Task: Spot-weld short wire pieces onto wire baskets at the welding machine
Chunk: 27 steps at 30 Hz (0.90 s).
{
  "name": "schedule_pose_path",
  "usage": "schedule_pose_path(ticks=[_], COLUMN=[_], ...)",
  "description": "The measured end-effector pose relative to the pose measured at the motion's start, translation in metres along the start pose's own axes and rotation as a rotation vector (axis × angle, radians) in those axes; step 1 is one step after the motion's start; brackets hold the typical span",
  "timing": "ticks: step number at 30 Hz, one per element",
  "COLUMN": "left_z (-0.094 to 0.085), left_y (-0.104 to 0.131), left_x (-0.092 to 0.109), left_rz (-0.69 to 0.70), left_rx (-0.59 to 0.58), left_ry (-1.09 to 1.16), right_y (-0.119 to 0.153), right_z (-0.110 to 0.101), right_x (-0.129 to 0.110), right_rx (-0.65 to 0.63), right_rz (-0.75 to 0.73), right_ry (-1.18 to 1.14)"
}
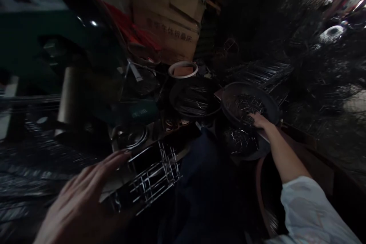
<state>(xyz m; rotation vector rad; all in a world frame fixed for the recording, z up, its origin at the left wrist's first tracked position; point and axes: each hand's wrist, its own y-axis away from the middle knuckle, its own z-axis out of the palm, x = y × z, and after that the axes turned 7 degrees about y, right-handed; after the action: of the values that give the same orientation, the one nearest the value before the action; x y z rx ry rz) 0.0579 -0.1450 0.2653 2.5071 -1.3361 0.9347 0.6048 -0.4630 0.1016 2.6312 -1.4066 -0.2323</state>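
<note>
Dimly lit, a dark green machine body (34, 42) fills the left background, with a large printed cardboard box (162, 11) beyond the work area and a dark mass of wire goods (265, 26) at right. Dark blue clothing (200, 167) stands between the wire frame (154, 183) and the containers at right. Three dark vessels hold metal pieces: a round basin (273, 103), a wider basin (175, 101) left of it and a lower container (251, 156). One white-rimmed tub (195, 68) behind them holds one reddish block (183, 71). The frame is single, low in the middle beside the left hand (80, 198); its long rods slant from lower left to upper right, crossed by shorter ones. The left fingers stretch loosely towards its upper-left end; I can't make out whether they grip it. The right hand (260, 120) reaches down into the round basin, fingers slightly bent among thin metal pieces (246, 105) too many to count, pointing various ways; any grip is unclear.
</note>
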Motion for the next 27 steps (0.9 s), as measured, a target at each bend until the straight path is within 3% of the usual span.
schedule_pose_path(ticks=[5, 12, 21, 27], left_z=[0.041, 0.062, 0.072, 0.075], left_y=[-0.001, 0.005, 0.002, 0.005], left_x=[-0.035, -0.077, -0.077, -0.072], left_rz=[-0.050, -0.076, 0.022, 0.033], left_rx=[-0.116, -0.167, -0.140, -0.121], left_ry=[-0.065, -0.031, -0.074, -0.088], right_y=[-0.038, -0.042, -0.032, -0.025], right_z=[0.020, 0.016, 0.002, -0.001], right_x=[0.007, 0.013, 0.013, 0.009], right_rx=[-0.127, 0.037, 0.174, 0.269], right_rz=[-0.033, 0.022, 0.167, 0.225], right_ry=[0.019, -0.127, -0.605, -0.763])
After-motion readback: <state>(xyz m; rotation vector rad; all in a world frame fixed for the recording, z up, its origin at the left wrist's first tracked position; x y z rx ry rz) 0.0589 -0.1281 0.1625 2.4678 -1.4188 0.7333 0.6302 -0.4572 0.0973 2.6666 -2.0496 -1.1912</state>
